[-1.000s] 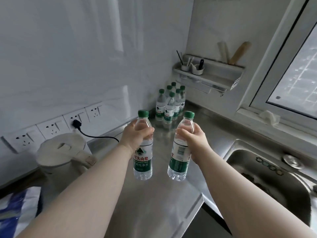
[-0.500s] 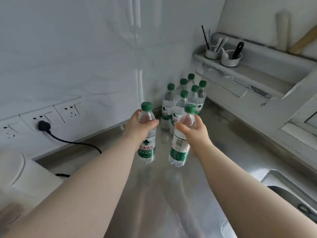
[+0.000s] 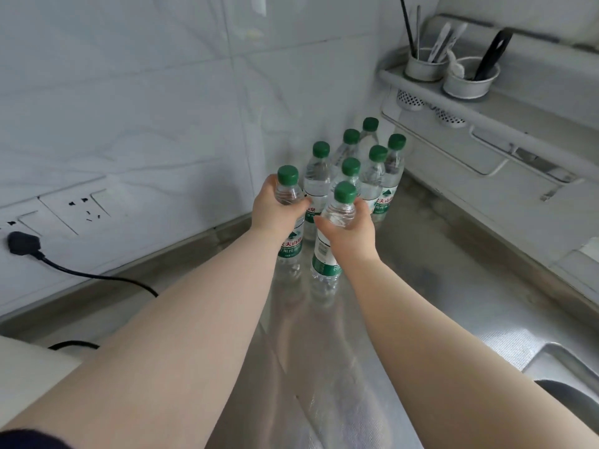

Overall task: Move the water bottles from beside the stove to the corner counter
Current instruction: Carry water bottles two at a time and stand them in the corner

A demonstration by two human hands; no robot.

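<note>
My left hand (image 3: pixel 274 209) grips the shoulder of a clear water bottle (image 3: pixel 290 251) with a green cap and green label. My right hand (image 3: pixel 351 233) holds a second, matching bottle (image 3: pixel 325 264) the same way. Both bottles are upright, low over or on the steel counter (image 3: pixel 421 286); whether they touch it I cannot tell. Just behind them, in the corner where the two walls meet, stands a cluster of several identical green-capped bottles (image 3: pixel 372 163).
A wall shelf (image 3: pixel 492 124) with two utensil cups (image 3: pixel 453 72) hangs over the counter on the right. Wall sockets (image 3: pixel 74 209) and a black plug with cord (image 3: pixel 26 244) are on the left. A white appliance (image 3: pixel 29 377) sits at lower left, a sink edge (image 3: pixel 564 367) at lower right.
Both hands have carried their bottles forward and down toward the corner; they now sit right in front of the cluster. The view has moved closer to the corner.
</note>
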